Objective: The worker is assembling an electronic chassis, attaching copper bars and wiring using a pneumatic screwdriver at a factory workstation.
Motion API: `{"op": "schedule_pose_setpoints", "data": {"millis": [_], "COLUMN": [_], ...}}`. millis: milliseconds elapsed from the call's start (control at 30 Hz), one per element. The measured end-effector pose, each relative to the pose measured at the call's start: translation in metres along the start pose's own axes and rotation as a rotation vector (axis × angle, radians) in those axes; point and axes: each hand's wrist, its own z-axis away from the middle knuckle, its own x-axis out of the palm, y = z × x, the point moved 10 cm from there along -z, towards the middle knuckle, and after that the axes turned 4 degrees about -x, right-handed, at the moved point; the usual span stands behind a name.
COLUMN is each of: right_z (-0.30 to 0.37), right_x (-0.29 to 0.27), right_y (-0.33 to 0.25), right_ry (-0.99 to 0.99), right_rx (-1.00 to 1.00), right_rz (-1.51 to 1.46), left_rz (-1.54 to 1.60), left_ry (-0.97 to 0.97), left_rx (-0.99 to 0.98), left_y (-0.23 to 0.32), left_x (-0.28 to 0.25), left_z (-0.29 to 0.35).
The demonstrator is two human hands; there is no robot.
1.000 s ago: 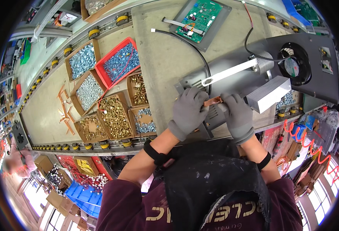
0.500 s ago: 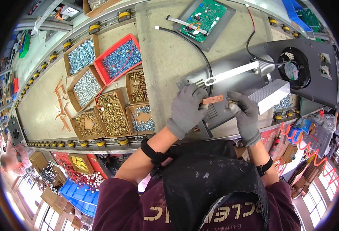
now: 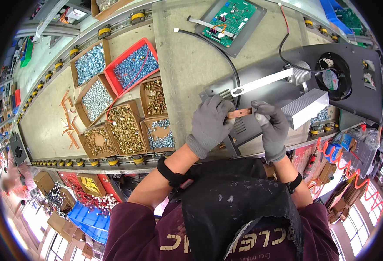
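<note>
Looking down through the head camera, I have 2 grey-gloved hands over the dark grey panel (image 3: 265,94). My left hand (image 3: 211,124) is curled closed, thumb and fingers gripping the left end of a copper strip (image 3: 240,113), which juts out to the right. My right hand (image 3: 272,129) is at the strip's other end, thumb and fingertips drawn close together; from this view I cannot tell whether they pinch the strip or some small part.

The strip is above the panel's slots (image 3: 239,126), on my side of a white bar (image 3: 261,82) that runs to a ribbed cylinder (image 3: 301,75). Just right of my right hand is a finned metal block (image 3: 306,108), with a black fan (image 3: 330,77) beyond it. A black cable (image 3: 236,78) curves toward my left hand. Farther off, a green circuit board (image 3: 235,21) lies on a grey plate (image 3: 245,36). On the left, 6 cardboard boxes (image 3: 83,115) and 1 red tray (image 3: 112,82) hold loose fasteners (image 3: 124,130), with more copper pieces (image 3: 73,139) beside them.
</note>
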Motion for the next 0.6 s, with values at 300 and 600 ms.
{"op": "schedule_pose_setpoints", "data": {"millis": [300,600], "right_z": [-0.004,0.0], "right_x": [0.012,0.014], "right_y": [0.0,-0.015], "right_ry": [0.044,0.119], "right_rx": [-0.237,-0.497], "right_rz": [-0.027,0.118], "left_rz": [-0.009,0.006], "left_ry": [-0.005,-0.001], "left_rx": [0.017,0.096], "left_y": [0.003,0.007], "left_x": [-0.005,-0.007], "left_z": [-0.006,-0.011]}}
